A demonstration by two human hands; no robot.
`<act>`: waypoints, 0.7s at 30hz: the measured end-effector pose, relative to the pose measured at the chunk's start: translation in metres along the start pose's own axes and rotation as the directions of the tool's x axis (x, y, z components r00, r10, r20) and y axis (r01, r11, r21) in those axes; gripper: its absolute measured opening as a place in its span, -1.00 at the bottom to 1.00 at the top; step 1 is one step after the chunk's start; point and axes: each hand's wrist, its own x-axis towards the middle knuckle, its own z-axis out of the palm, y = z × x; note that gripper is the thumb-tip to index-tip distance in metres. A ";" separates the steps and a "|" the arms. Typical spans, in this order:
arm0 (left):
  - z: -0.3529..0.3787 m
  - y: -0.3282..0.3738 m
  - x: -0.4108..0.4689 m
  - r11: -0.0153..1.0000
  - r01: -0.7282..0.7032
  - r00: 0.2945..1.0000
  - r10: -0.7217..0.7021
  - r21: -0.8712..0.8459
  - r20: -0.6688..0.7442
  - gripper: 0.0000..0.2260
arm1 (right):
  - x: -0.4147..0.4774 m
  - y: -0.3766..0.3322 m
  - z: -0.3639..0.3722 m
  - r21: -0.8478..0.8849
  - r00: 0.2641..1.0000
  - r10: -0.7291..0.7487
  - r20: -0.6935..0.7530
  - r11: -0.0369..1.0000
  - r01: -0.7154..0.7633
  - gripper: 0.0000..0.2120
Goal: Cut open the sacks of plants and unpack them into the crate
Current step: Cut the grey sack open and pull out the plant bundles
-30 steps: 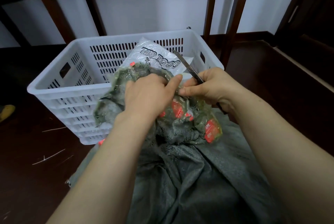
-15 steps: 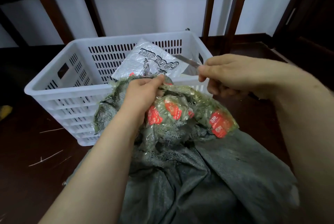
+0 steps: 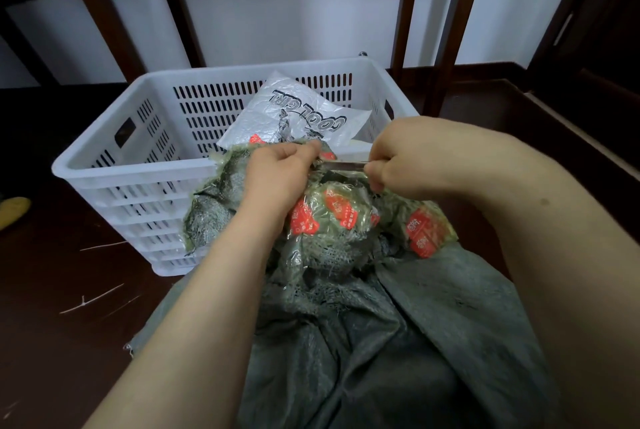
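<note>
The left hand (image 3: 277,176) pinches a fold of clear film at the top of the wrapped bundle of plants (image 3: 332,221), its fingers curled tight on it. The right hand (image 3: 412,155) is curled round the handles of what look like scissors (image 3: 343,165). Only the thin metal blades show, and I cannot tell how far they gape. The blades lie nearly level, their long axis running from the right hand straight toward the left, with the tips almost at the left fingertips and just above the film. The bundle, with its red labels, sits on the open mouth of the grey-green sack (image 3: 381,342), against the near wall of the white crate (image 3: 138,165) and not yet inside it. A white plastic bag (image 3: 304,110) lies in the crate. The cut probably calls for the blades to bite the taut film just right of the left hand, clear of those fingers.
</note>
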 end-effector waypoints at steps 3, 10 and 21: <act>0.000 -0.005 0.003 0.984 -0.107 0.994 0.108 0.141 -0.002 -0.63 | 0.001 -0.001 0.001 -0.063 1.000 0.012 0.011 0.998 -0.011 -0.84; 0.001 -0.006 0.000 0.795 -0.373 0.913 0.405 0.479 0.039 -0.64 | -0.005 -0.021 0.010 -0.217 0.999 0.031 -0.034 0.976 -0.038 -0.69; -0.008 -0.012 0.003 0.720 -0.398 0.880 0.475 0.569 0.014 -0.70 | 0.001 -0.033 0.024 -0.160 0.996 0.022 0.084 0.987 -0.008 -0.77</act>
